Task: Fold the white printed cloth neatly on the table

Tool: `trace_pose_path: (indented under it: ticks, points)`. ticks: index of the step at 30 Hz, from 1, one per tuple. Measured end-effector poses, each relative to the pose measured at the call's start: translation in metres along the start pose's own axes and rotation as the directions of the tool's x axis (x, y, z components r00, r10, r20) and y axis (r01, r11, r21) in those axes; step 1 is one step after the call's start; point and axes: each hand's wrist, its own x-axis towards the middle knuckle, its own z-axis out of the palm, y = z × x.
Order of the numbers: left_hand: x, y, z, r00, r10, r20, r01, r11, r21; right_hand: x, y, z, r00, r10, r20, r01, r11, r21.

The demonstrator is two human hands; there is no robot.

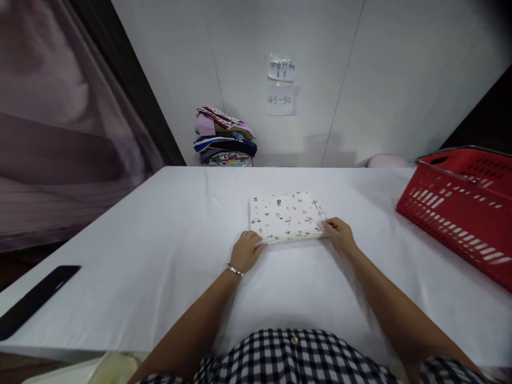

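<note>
A folded white cloth [288, 214] with a small scattered print lies flat on the white-covered table [180, 229], its folded layers showing along the near edge. My left hand [246, 250], with a bracelet at the wrist, is closed on the cloth's near left corner, thumb and fingers pinching it. At the near right corner, my right hand [340, 233] pinches the edge between thumb and fingers. The cloth's underside is hidden.
On the right of the table stands a red plastic basket [460, 208]. A black flat object [38, 298] lies at the left edge. Behind the table is a stack of folded fabrics [226, 140] by the wall, below two paper notes [282, 100].
</note>
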Motion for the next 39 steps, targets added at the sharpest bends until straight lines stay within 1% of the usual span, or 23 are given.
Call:
trace_pose_path:
  ticks: [2, 4, 7, 10, 23, 28, 33, 35, 37, 39]
  points:
    - [0.001, 0.0, 0.002, 1.0, -0.005, -0.016, 0.005, 1.0, -0.008, 0.014, -0.005, 0.001, 0.995, 0.094, 0.032, -0.09, 0.991, -0.097]
    - [0.001, -0.001, 0.003, 0.999, -0.004, -0.032, 0.004, 1.0, -0.009, 0.027, -0.01, 0.002, 0.983, 0.173, 0.068, -0.153, 0.959, -0.237]
    - [0.002, -0.003, 0.004, 0.999, 0.006, -0.046, -0.006, 1.0, -0.009, 0.039, -0.017, 0.004, 0.961, 0.26, 0.094, -0.201, 0.892, -0.405]
    - [0.002, -0.003, 0.004, 0.999, 0.01, -0.052, -0.011, 1.0, -0.017, 0.042, -0.02, 0.007, 0.953, 0.29, 0.083, -0.217, 0.851, -0.478]
    - [0.002, -0.003, 0.004, 0.998, 0.009, -0.066, -0.011, 0.999, -0.036, 0.041, -0.021, 0.013, 0.966, 0.25, 0.069, -0.175, 0.823, -0.54]
    - [0.001, -0.005, 0.006, 0.999, 0.002, -0.054, -0.005, 0.999, -0.041, 0.04, -0.019, 0.008, 0.96, 0.263, 0.1, -0.172, 0.831, -0.529]
    - [-0.001, -0.005, 0.007, 0.998, -0.006, -0.056, 0.003, 0.998, -0.058, 0.038, -0.012, 0.001, 0.943, 0.318, 0.099, -0.222, 0.822, -0.525]
    - [-0.001, -0.005, 0.007, 0.999, -0.004, -0.054, 0.001, 0.998, -0.066, 0.039, -0.011, 0.001, 0.94, 0.325, 0.107, -0.223, 0.819, -0.529]
    - [-0.001, -0.004, 0.007, 0.999, -0.007, -0.052, 0.003, 0.998, -0.069, 0.039, -0.013, 0.002, 0.944, 0.313, 0.103, -0.214, 0.819, -0.532]
    - [-0.001, -0.004, 0.007, 0.998, -0.013, -0.055, 0.01, 0.998, -0.066, 0.04, -0.016, 0.003, 0.964, 0.253, 0.084, -0.171, 0.827, -0.536]
